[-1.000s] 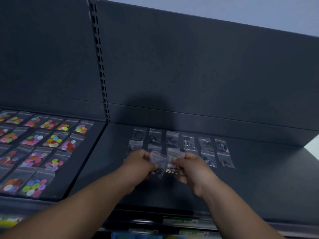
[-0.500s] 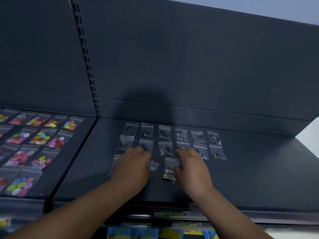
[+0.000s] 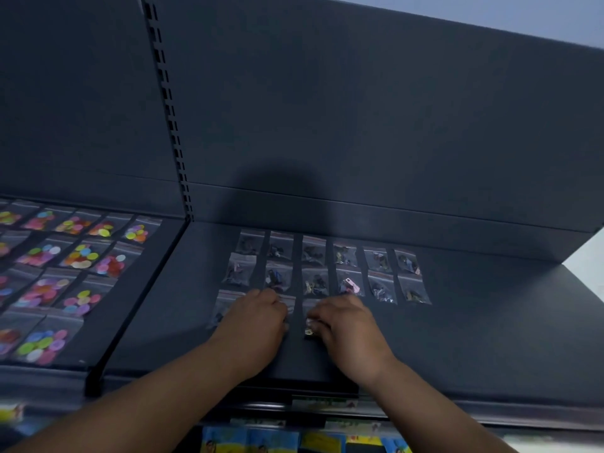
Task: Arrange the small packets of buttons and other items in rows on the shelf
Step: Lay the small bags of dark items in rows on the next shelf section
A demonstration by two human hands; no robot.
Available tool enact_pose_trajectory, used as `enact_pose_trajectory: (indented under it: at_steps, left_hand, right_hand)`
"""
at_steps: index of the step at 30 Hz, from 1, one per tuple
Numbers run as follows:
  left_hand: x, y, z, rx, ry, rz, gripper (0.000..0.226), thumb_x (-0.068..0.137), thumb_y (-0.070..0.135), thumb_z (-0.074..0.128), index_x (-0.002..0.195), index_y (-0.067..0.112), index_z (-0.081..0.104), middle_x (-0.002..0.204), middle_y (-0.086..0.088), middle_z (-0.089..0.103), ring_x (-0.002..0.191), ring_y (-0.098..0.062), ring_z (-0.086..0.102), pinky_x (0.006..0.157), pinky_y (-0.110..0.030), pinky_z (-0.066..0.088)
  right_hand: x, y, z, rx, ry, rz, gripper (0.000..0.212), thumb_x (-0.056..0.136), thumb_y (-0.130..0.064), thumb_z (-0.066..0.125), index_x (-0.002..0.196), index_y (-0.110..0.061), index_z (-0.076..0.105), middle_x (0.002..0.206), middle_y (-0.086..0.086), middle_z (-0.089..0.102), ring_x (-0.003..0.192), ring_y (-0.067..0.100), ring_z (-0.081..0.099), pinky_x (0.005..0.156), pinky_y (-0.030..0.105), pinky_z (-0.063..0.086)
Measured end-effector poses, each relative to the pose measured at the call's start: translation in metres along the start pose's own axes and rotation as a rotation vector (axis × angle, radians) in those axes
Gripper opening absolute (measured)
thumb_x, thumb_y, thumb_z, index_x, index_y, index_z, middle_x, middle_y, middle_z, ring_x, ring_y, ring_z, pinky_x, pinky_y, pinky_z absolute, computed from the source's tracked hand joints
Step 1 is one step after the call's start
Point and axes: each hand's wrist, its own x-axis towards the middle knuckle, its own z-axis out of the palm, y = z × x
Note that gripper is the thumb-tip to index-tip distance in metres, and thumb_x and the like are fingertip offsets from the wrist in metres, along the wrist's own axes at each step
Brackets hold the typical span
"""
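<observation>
**Hands Settled on a Third Row**

Both hands had dropped from the raised pinch of a second earlier and lay low on the shelf (image 3: 474, 338), where a third row was starting. The left hand (image 3: 253, 318) rested palm-down with relaxed fingers, pressing a packet beneath it, and an outer packet (image 3: 225, 300) showed at its left edge. The right hand (image 3: 346, 325) covered most of a gold-item packet (image 3: 310, 323). Its fingertips curled at that packet's left side, and whether they pinched it or only pushed it could not be told.

The pressing probably served to flatten the slippery bags and square them under the columns of the finished rows (image 3: 346, 256), two lines of six against the back panel. The colourful button packets (image 3: 81, 256) lay in a similar grid left of the slotted upright (image 3: 170, 125), apparently kept apart by kind.

The edge strips (image 3: 320, 403) and the yellow-and-blue packs (image 3: 261, 441) below were too blurred to read. No brand showed on any bag.
</observation>
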Motion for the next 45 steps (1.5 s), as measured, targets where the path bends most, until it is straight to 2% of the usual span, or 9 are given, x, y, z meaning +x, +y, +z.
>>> enact_pose_trajectory:
  at_steps: [4, 7, 10, 16, 20, 23, 28, 36, 45]
  left_hand:
    - [0.0, -0.008, 0.004, 0.03, -0.015, 0.065, 0.02, 0.055, 0.016, 0.061, 0.072, 0.024, 0.069, 0.08, 0.007, 0.067, 0.066, -0.013, 0.059, 0.054, -0.025, 0.051]
    - [0.001, -0.008, 0.004, 0.025, -0.087, 0.054, 0.027, 0.064, 0.01, 0.067, 0.089, 0.021, 0.069, 0.097, 0.005, 0.067, 0.081, -0.019, 0.06, 0.067, -0.03, 0.051]
    - [0.004, -0.008, 0.007, 0.025, -0.121, 0.04, 0.028, 0.092, 0.014, 0.045, 0.116, 0.018, 0.059, 0.125, 0.003, 0.053, 0.108, -0.023, 0.048, 0.089, -0.033, 0.037]
    - [0.005, -0.006, 0.004, 0.032, -0.172, 0.028, 0.029, 0.094, 0.021, 0.042, 0.119, 0.022, 0.057, 0.123, 0.005, 0.053, 0.109, -0.019, 0.046, 0.091, -0.03, 0.036]
    - [0.007, -0.002, 0.002, 0.038, -0.22, -0.004, 0.032, 0.096, 0.028, 0.04, 0.125, 0.021, 0.053, 0.131, 0.004, 0.051, 0.116, -0.02, 0.046, 0.1, -0.032, 0.035]
    - [0.005, 0.002, -0.004, -0.048, -0.145, -0.053, 0.04, 0.093, 0.028, 0.048, 0.133, 0.022, 0.05, 0.141, 0.003, 0.046, 0.127, -0.021, 0.043, 0.108, -0.03, 0.031]
    - [-0.014, 0.006, -0.022, -0.02, 0.048, -0.107, 0.043, 0.071, 0.025, 0.065, 0.112, 0.013, 0.068, 0.108, -0.006, 0.068, 0.097, -0.028, 0.065, 0.086, -0.039, 0.054]
    - [-0.052, -0.001, -0.053, 0.127, 0.081, -0.278, 0.042, 0.08, 0.033, 0.066, 0.117, 0.014, 0.064, 0.12, -0.009, 0.062, 0.112, -0.031, 0.056, 0.097, -0.041, 0.043]
    - [-0.155, -0.051, -0.108, 0.178, 0.11, -0.422, 0.05, 0.093, 0.044, 0.047, 0.138, 0.023, 0.043, 0.137, 0.001, 0.044, 0.128, -0.022, 0.038, 0.105, -0.034, 0.027]
  right_hand:
    - [-0.007, 0.001, -0.003, 0.029, 0.03, -0.091, 0.022, 0.086, -0.03, 0.052, 0.096, -0.022, 0.071, 0.102, -0.01, 0.068, 0.101, 0.013, 0.057, 0.098, 0.021, 0.041]
    - [-0.008, 0.003, -0.006, 0.053, -0.009, -0.122, 0.021, 0.08, -0.02, 0.062, 0.099, -0.018, 0.072, 0.102, -0.005, 0.071, 0.094, 0.017, 0.064, 0.089, 0.02, 0.046]
    - [-0.006, 0.003, -0.009, 0.052, -0.043, -0.123, 0.024, 0.077, -0.021, 0.065, 0.099, -0.018, 0.073, 0.102, -0.003, 0.072, 0.092, 0.018, 0.067, 0.087, 0.019, 0.046]
    - [0.0, 0.002, -0.015, 0.009, -0.093, -0.174, 0.027, 0.066, -0.022, 0.068, 0.092, -0.017, 0.075, 0.094, -0.003, 0.073, 0.084, 0.017, 0.07, 0.079, 0.02, 0.051]
    - [0.0, 0.003, -0.016, 0.029, -0.137, -0.145, 0.029, 0.079, -0.022, 0.06, 0.105, -0.012, 0.07, 0.111, 0.006, 0.069, 0.101, 0.026, 0.066, 0.094, 0.026, 0.042]
    - [-0.001, 0.003, -0.02, 0.033, -0.054, -0.161, 0.031, 0.081, -0.027, 0.055, 0.106, -0.015, 0.07, 0.108, 0.004, 0.07, 0.096, 0.022, 0.066, 0.09, 0.026, 0.047]
    - [0.006, -0.008, -0.03, 0.021, -0.02, -0.219, 0.027, 0.079, -0.02, 0.06, 0.103, -0.012, 0.07, 0.107, 0.008, 0.069, 0.095, 0.029, 0.065, 0.086, 0.042, 0.053]
    - [0.01, -0.055, -0.042, -0.093, -0.153, -0.284, 0.051, 0.092, -0.031, 0.051, 0.141, -0.022, 0.039, 0.149, 0.002, 0.033, 0.138, 0.023, 0.026, 0.113, 0.036, 0.015]
    - [0.013, -0.171, -0.041, -0.159, -0.194, -0.362, 0.056, 0.095, -0.038, 0.046, 0.146, -0.026, 0.026, 0.157, 0.0, 0.016, 0.143, 0.02, 0.013, 0.116, 0.037, 0.009]
